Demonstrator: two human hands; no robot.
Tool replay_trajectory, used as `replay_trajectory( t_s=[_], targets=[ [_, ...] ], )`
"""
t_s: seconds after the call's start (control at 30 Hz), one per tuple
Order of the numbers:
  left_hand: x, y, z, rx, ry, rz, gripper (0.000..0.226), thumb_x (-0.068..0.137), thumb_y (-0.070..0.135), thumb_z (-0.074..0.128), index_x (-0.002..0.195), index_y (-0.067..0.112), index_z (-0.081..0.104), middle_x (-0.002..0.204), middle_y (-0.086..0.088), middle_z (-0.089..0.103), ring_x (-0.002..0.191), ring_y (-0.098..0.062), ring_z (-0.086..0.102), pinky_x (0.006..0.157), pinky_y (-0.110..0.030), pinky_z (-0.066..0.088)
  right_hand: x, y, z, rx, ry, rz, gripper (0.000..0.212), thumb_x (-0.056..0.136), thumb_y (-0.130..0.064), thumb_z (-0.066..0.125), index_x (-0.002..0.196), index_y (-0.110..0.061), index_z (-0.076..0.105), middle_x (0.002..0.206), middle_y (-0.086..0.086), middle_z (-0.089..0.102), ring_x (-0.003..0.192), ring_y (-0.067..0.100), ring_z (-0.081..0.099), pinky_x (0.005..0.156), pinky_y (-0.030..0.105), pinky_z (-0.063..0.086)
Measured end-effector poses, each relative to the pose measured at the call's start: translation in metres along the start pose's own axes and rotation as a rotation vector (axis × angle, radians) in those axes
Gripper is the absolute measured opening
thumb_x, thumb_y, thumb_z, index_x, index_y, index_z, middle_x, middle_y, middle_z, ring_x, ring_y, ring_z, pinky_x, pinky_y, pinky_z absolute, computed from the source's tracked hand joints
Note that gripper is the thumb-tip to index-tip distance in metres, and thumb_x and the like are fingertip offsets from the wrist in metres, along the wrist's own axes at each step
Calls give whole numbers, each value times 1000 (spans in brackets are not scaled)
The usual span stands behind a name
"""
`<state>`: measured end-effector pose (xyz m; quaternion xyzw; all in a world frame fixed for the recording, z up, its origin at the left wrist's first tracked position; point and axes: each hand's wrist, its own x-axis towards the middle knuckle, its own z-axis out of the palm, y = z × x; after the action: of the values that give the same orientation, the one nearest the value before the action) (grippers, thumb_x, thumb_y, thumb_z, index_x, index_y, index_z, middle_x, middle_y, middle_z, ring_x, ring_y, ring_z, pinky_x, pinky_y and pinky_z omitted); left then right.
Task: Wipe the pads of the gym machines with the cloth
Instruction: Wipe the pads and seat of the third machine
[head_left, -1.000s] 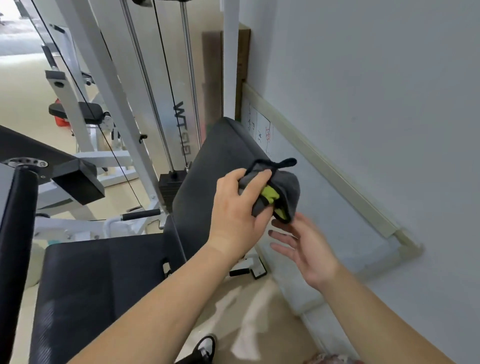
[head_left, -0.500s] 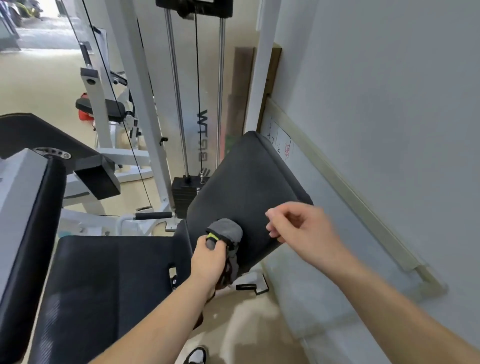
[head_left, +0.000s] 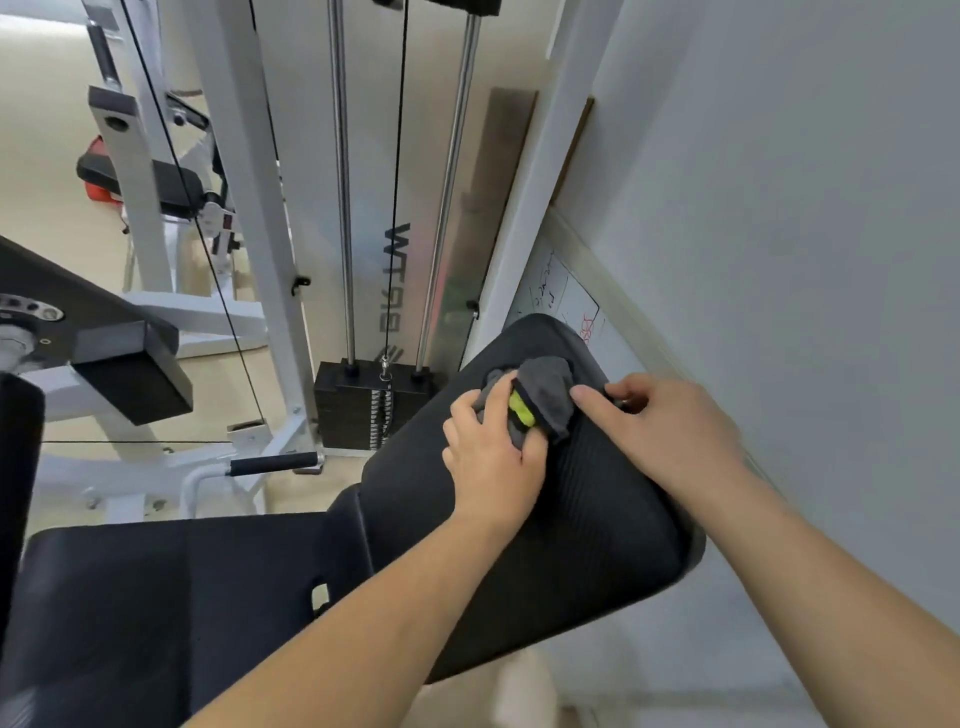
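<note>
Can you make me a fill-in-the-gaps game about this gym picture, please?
The left hand grips a crumpled ___ cloth with a yellow-green tag.
The cloth lies on the tilted ribbed back pad, coloured ___.
___ shiny metal rods rise from the dark weight stack.
Missing words: grey, black, two.

Tilted black back pad here, joining the flat seat pad on its left. Up at its far end lies a bunched grey cloth with a yellow-green patch, the left grip clutching it against the pad. The right grip sits just right of it, fingers curled.
</note>
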<state>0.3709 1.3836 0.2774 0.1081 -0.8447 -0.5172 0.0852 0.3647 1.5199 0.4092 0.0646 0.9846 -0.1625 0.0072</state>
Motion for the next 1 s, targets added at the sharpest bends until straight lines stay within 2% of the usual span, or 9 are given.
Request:
replay_trajectory(
  t_s=[0.07, 0.17, 0.27, 0.4, 0.53, 0.63, 0.7, 0.83, 1.0],
  targets=[
    [35, -12, -8, 44, -27, 52, 65, 93, 31, 61, 150, 43, 33, 143, -2, 33, 131, -30, 35, 105, -51, 34, 14, -12, 1, -68, 26, -20, 48, 90, -72, 56, 112, -32, 71, 121, -10, 68, 106, 17, 64, 78, 33, 45],
    [73, -30, -14, 57, -1, -119, 64, 97, 35, 56, 155, 40, 29, 146, -6, 32, 133, -31, 35, 106, -52, 34, 30, -25, 5, -53, -27, -62, 61, 92, -67, 57, 145, -35, 56, 144, -9, 59, 125, 17, 61, 89, 35, 47],
    [67, -45, -15, -41, 74, -370, 64, 101, 36, 56, 159, 31, 30, 149, -13, 34, 134, -37, 38, 105, -52, 37, 35, -31, 15, -77, -36, -22, 59, 94, -62, 59, 146, -33, 57, 134, -9, 67, 123, 18, 62, 83, 30, 44],
    [-10, -45, -3, -225, 142, -378, 67, 95, 22, 66, 155, 29, 37, 140, -11, 37, 127, -36, 40, 102, -43, 36, 35, -37, 30, -158, 41, 30, 55, 93, -64, 54, 140, -37, 61, 119, -9, 71, 110, 22, 66, 83, 34, 54],
    [-15, -18, 0, -300, 70, -178, 64, 92, 19, 69, 149, 35, 45, 129, 1, 33, 115, -17, 32, 100, -36, 36, 37, -33, 36, -175, 80, 40, 59, 92, -68, 50, 142, -37, 60, 121, -5, 70, 114, 24, 67, 86, 37, 56],
    [36, -13, -11, -184, 7, 126, 63, 88, 23, 64, 148, 35, 48, 130, -4, 39, 117, -22, 39, 98, -33, 36, 37, -31, 38, -211, 79, 27, 57, 91, -69, 44, 135, -37, 62, 111, -5, 71, 106, 25, 68, 76, 35, 54],
    [62, -28, -16, -158, -51, 201, 66, 86, 18, 62, 148, 36, 47, 126, -3, 41, 119, -28, 45, 99, -39, 44, 34, -33, 42, -280, 96, 31, 56, 95, -66, 42, 134, -32, 62, 109, -1, 69, 100, 28, 68, 71, 35, 51],
    [58, -85, -13, -196, 49, -141, 63, 93, 18, 60, 148, 43, 42, 135, -8, 41, 125, -30, 45, 99, -37, 41, 29, -52, 52, -455, 137, 43, 58, 100, -61, 40, 114, -8, 59, 90, 4, 53, 77, 29, 52, 62, 35, 40],
    [-36, -160, -12, -157, 85, -727, 61, 100, 28, 54, 155, 39, 31, 146, -16, 36, 131, -41, 45, 109, -51, 40, 26, -60, 60, -566, 128, 40, 70, 95, -73, 43, 112, -5, 52, 86, 3, 49, 71, 25, 49, 54, 32, 33]
  ],
)
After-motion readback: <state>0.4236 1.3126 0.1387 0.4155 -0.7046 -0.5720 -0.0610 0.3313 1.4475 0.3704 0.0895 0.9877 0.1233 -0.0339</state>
